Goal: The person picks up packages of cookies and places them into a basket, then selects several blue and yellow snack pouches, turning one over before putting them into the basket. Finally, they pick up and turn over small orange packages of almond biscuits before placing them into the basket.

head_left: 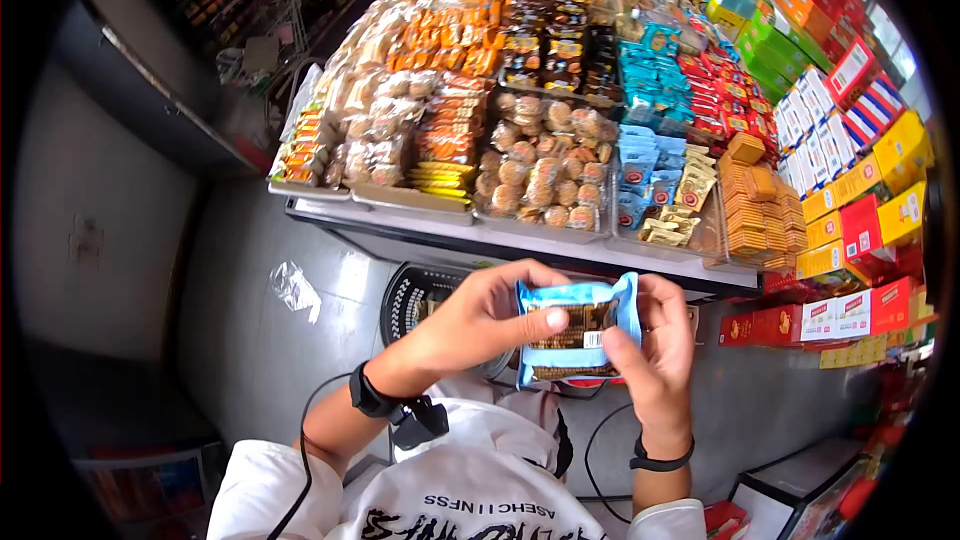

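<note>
Between my two hands is a light blue snack packet [567, 360] with a dark brown printed panel and a small white barcode. My left hand [485, 318] grips its left side, the thumb lying across the front. On the other side my right hand [662, 355] holds the right edge, its thumb pressing near the barcode. The fingers behind the packet are mostly hidden. Just beyond my hands, the display stand carries blue packets [637, 165] in a clear bin and round wrapped biscuits [545, 180] beside them.
A black basket [400, 305] stands on the floor, partly hidden behind my left arm. Crumpled clear plastic [293, 290] lies on the floor to the left. Stacked boxes [860, 235] line the right side. The stand's front edge [480, 237] runs across ahead of me.
</note>
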Demonstrator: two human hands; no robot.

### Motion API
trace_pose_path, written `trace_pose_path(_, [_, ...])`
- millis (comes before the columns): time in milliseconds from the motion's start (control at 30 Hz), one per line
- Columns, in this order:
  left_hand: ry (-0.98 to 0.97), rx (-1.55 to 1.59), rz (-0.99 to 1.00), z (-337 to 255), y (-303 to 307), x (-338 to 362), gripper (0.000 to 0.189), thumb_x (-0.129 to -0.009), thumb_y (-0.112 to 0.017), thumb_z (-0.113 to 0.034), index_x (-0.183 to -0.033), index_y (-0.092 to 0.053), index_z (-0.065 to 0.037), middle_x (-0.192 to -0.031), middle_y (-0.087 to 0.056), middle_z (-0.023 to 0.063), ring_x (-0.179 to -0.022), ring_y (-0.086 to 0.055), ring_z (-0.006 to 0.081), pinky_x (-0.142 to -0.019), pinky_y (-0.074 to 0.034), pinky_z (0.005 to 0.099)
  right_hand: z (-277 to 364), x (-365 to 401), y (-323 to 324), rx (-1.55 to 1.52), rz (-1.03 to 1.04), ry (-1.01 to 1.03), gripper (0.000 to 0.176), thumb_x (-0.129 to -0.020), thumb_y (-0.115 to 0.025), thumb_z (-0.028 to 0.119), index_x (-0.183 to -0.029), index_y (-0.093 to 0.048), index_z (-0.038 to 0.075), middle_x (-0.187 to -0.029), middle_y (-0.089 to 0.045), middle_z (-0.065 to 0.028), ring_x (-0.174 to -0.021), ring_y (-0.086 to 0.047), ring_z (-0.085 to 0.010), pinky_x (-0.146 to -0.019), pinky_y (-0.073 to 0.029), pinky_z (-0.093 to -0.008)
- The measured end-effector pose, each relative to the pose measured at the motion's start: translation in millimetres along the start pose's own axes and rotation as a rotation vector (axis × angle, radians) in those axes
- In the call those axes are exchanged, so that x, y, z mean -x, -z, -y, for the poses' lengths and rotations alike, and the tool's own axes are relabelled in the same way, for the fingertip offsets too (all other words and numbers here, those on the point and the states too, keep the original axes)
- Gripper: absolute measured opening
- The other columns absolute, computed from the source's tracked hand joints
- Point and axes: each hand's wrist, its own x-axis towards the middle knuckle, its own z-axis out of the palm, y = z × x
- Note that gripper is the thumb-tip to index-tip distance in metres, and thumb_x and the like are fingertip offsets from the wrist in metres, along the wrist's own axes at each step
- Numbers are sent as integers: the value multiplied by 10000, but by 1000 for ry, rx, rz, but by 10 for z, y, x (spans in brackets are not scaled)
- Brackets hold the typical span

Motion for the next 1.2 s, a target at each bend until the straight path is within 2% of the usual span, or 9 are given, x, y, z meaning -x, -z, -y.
trace_pose_path(167, [-26,-10,-24,-237,312,283,309,-897,-607,-199,-1090,-551,37,-988,-621,58,-886,-563,72,-789,-472,235,-136,31,-501,-25,8,-20,460,-795,-673,73,-1164,-412,-7,-1037,-561,-82,-949,-539,-117,-828,-444,-258])
trace_pose_path(267, [39,-59,-67,-296,501,379,451,-930,-510,-393,-1060,-576,34,-978,-623,59,-897,-575,96,-820,-459,239,-220,22,-727,-43,-10,-4,452,-788,-685,85,-1146,-424,-5,-1039,-562,-83,-939,-541,-116,-828,-442,-259])
trace_pose_path(367, [107,-24,-55,-275,714,438,451,-931,-509,-386,-1061,-576,40,-974,-624,65,-888,-580,97,-807,-464,239,-301,15,-893,-47,-25,4,450,-787,-688,89,-1143,-428,-2,-1039,-560,-81,-933,-542,-116,-829,-442,-258])
trace_pose_path(533, [114,-33,-66,-319,903,526,405,-928,-524,-343,-1049,-585,38,-975,-629,71,-885,-587,100,-810,-466,245,-388,-15,-1085,-45,-23,4,468,-794,-702,116,-1150,-422,-4,-1044,-561,-82,-936,-544,-122,-834,-439,-257])
trace_pose_path(733, [35,-21,-33,-358,1000,613,410,-933,-514,-346,-1050,-584,40,-991,-628,79,-906,-590,108,-824,-464,249,-384,-5,-1191,-31,10,-30,484,-799,-714,148,-1152,-418,2,-1036,-555,-72,-941,-532,-117,-841,-421,-252])
trace_pose_path(1000, [81,67,-43,-415,1047,690,427,-932,-507,-362,-1046,-581,43,-994,-628,88,-929,-589,121,-847,-455,261,-364,0,-1283,-66,-9,-32,503,-788,-719,151,-1152,-405,1,-1023,-540,-56,-919,-516,-110,-827,-412,-245])
trace_pose_path(1200, [74,52,-37,-414,1078,658,434,-933,-495,-369,-1021,-586,46,-974,-627,96,-908,-597,136,-831,-464,268,-317,10,-1304,-80,3,6,500,-770,-733,118,-1115,-394,-9,-994,-566,-95,-877,-567,-114,-773,-469,-241])
